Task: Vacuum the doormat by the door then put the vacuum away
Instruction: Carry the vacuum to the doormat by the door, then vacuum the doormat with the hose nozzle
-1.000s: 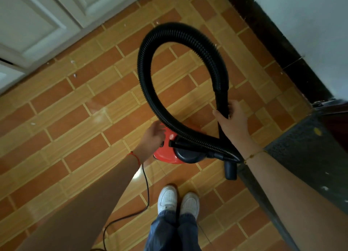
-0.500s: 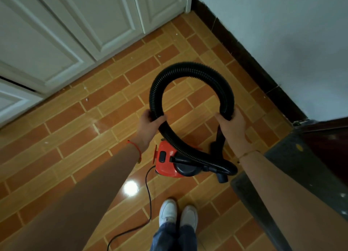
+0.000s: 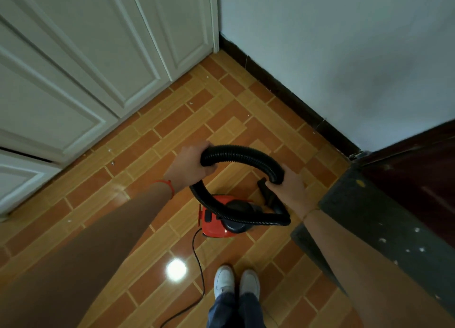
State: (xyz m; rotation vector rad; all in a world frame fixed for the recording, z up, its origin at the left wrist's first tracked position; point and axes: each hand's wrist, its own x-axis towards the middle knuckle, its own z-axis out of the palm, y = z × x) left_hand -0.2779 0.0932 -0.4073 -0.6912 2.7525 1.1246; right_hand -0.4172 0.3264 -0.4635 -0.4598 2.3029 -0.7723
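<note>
Now both hands, left hand (image 3: 190, 166) and right hand (image 3: 290, 187), grip the hose (image 3: 242, 153), apparently above the vacuum (image 3: 216, 219).

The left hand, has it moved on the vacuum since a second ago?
Yes. The left hand has left the red vacuum body and now grips the black hose above it.

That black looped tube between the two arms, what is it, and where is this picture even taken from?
The camera sits on a person's head, looking down past their arms to their white shoes on the tiled floor. No robot here, just bare hands. The tube is the hose of a small red vacuum cleaner standing on the floor. The left hand grips one side of the loop, the right hand the other. A power cord trails from the vacuum toward the shoes. A dark doormat lies on the right, and white panelled doors stand on the left.
</note>
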